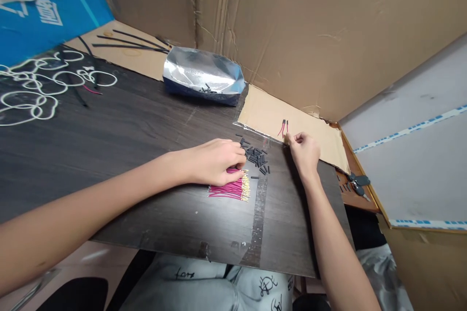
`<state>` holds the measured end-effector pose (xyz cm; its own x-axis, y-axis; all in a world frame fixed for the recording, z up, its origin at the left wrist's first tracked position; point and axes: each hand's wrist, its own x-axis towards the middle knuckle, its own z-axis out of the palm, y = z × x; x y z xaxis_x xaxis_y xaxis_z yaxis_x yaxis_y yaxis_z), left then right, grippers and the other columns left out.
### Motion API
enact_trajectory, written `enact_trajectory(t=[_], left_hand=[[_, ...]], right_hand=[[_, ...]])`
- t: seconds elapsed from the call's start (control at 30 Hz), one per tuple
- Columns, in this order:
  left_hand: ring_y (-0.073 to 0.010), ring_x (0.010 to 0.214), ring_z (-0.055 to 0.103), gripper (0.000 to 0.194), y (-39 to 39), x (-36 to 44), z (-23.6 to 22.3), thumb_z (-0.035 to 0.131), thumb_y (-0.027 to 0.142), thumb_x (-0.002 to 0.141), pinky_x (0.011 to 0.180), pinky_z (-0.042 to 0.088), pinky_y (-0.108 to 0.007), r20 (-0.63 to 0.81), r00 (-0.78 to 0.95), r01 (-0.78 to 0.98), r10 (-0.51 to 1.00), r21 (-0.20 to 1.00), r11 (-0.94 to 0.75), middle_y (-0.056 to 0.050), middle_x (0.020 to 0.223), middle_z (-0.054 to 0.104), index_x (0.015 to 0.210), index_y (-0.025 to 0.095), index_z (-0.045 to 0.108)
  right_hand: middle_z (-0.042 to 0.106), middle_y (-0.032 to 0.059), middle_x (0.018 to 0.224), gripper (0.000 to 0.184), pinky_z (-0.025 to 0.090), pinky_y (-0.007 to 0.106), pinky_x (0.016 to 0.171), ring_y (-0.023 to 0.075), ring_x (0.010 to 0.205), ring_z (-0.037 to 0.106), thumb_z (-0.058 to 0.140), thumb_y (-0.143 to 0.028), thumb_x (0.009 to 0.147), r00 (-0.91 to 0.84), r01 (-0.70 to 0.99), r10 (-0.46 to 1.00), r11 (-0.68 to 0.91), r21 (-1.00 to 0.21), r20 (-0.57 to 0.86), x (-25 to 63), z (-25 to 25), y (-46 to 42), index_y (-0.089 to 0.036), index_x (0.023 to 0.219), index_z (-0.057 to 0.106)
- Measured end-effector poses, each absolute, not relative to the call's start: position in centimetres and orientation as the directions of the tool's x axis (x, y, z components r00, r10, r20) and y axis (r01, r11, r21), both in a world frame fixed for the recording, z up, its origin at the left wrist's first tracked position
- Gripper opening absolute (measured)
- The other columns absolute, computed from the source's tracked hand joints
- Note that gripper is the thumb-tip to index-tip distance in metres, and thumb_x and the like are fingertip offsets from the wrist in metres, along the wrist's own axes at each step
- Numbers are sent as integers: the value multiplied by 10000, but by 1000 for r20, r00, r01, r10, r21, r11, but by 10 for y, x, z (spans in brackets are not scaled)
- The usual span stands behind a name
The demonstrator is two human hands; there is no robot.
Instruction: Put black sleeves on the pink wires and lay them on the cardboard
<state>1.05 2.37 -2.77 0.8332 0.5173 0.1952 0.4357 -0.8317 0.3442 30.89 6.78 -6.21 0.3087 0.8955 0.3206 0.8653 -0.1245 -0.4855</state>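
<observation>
My left hand (221, 158) rests over the near middle of the table, fingers curled and thumb close to them, between a row of short pink wires (226, 192) with gold-coloured metal ends and a pile of short black tubes (257, 158). Whatever its fingertips grip is hidden. On the right, my right hand (304, 153) is closed in a pinch at the edge of a flat cardboard strip (264, 107); what it pinches is too small to make out. Just beyond those fingertips lie a few pink wires with black ends (284, 123).
An open silver bag (204, 68) with small black tubes inside stands at the back. Left are loops of white cord (44, 82) and long black tubes (127, 41). Keys (359, 182) lie at the right. Cardboard walls (310, 24) rise behind the dark table (146, 116).
</observation>
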Motion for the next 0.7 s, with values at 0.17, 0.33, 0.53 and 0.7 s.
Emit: enact_trajectory(t=[0.17,0.33,0.53,0.7], left_hand=[[-206,826,621,179,25,7,-25,638,353,934,761,408,-337,78,814,488,576,448,-749,-36,846,682,882,201,716],[-181,784,587,125,26,7,-24,642,320,910,738,394,-309,5,792,519,611,523,-676,-19,859,638,860,215,685],[-174,769,550,60,27,9,-22,618,243,877,726,378,-297,-38,805,513,592,547,-662,-5,828,610,825,215,629],[-170,747,541,111,29,9,-26,565,233,899,714,368,-294,0,810,486,587,560,-671,-4,793,610,798,212,603]], right_hand=[[666,30,664,354,392,298,645,190,622,582,601,-509,932,89,807,931,140,-573,353,299,-58,56,-211,744,640],[662,-12,689,205,416,277,633,146,606,553,640,-391,929,-314,710,928,368,-600,199,278,-46,32,-209,857,700],[683,-16,774,117,395,290,646,143,651,563,640,-329,924,-473,737,873,467,-488,122,262,-28,12,-224,880,666],[695,9,813,120,346,314,625,169,681,596,623,-334,929,-479,829,872,488,-273,102,254,-28,6,-216,917,638]])
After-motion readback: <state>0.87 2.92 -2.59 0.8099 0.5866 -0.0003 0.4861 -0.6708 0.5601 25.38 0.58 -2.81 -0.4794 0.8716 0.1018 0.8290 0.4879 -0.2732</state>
